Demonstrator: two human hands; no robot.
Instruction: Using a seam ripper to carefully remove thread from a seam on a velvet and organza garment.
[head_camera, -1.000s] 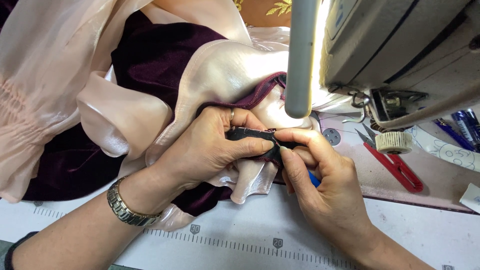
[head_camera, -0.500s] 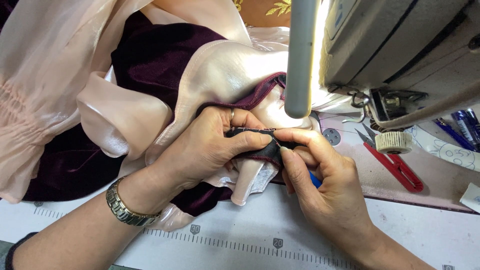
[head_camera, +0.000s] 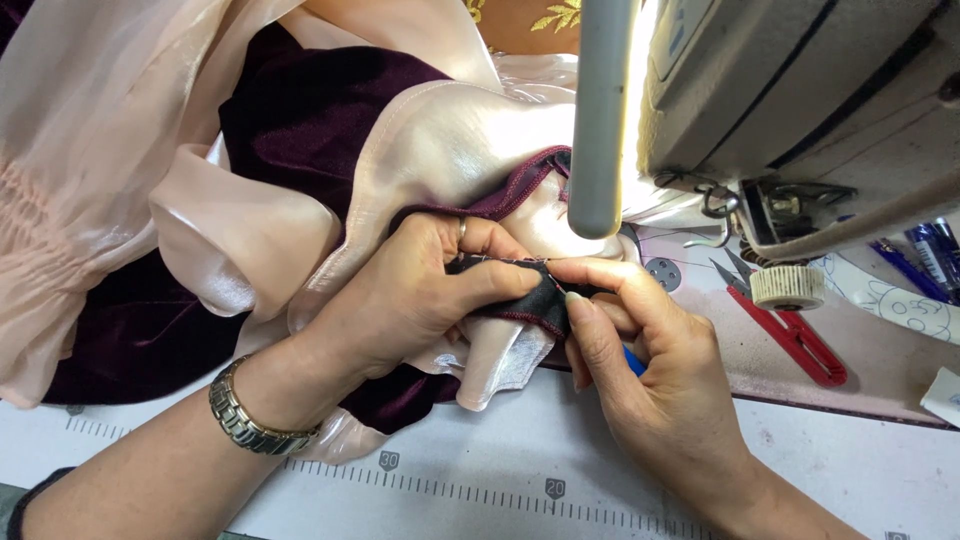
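Seam edge of dark maroon velvet (head_camera: 520, 300), folded into a narrow strip with stitching along its lower rim, held up between both hands just in front of the sewing machine, over the middle of the table. Left hand (head_camera: 420, 295) curled nearly closed, thumb pressed flat on top of the strip, fingers tucked under it; ring on one finger, metal watch (head_camera: 250, 420) on the wrist. Right hand (head_camera: 650, 370) narrow pinch, forefinger and thumb tips on the strip's right end, a blue tool (head_camera: 635, 362) partly hidden in the palm, kind cannot tell. Pale pink satin (head_camera: 440, 150) wraps around the velvet and piles toward the table's far left corner. Grey machine post (head_camera: 600, 110) stands right behind the fingers. Red thread snips (head_camera: 790, 335) lie on the table near its right edge, beside a cream ribbed wheel (head_camera: 787, 287). Printed ruler scale (head_camera: 470, 490) runs along the near edge
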